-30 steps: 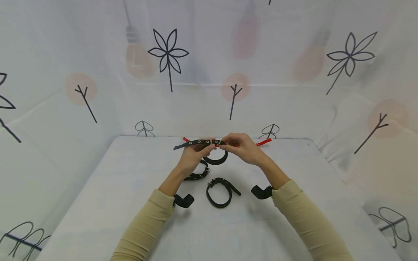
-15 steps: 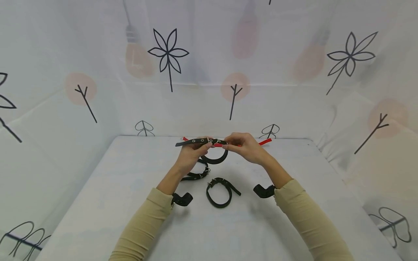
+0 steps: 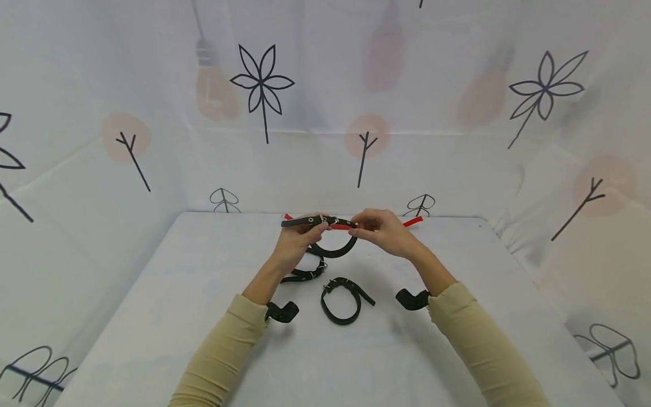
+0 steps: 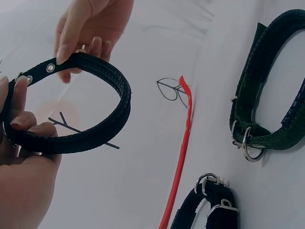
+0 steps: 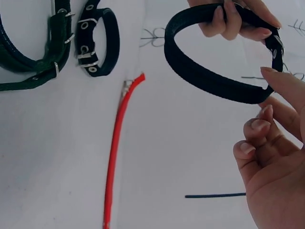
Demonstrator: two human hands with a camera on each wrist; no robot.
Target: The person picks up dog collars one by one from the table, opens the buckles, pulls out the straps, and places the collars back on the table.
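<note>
Both hands hold a black buckled collar (image 3: 333, 254) in a closed loop above the far part of the table. My left hand (image 3: 294, 246) grips it at the metal buckle, and the strap's tail with an eyelet sticks out leftward. My right hand (image 3: 383, 232) pinches the strap's right side between thumb and fingers. In the left wrist view metal eyelets show on the collar (image 4: 102, 133) between the two hands. Most of the buckle is covered by the left fingers. The right wrist view shows the collar (image 5: 205, 86) edge-on, its band thick and soft-looking.
A red collar (image 5: 113, 157) lies stretched out along the table's far edge, behind the hands. Two more black collars rest on the white table (image 3: 168, 316): one buckled loop (image 3: 341, 322) nearer, another (image 3: 307, 277) partly behind the left hand. A patterned cloth wall (image 3: 315, 164) rises behind.
The tail left of the left hand has become shorter, with fewer eyelets showing, and the held loop looks wider. My right hand has moved slightly right. The collars on the table are unmoved.
</note>
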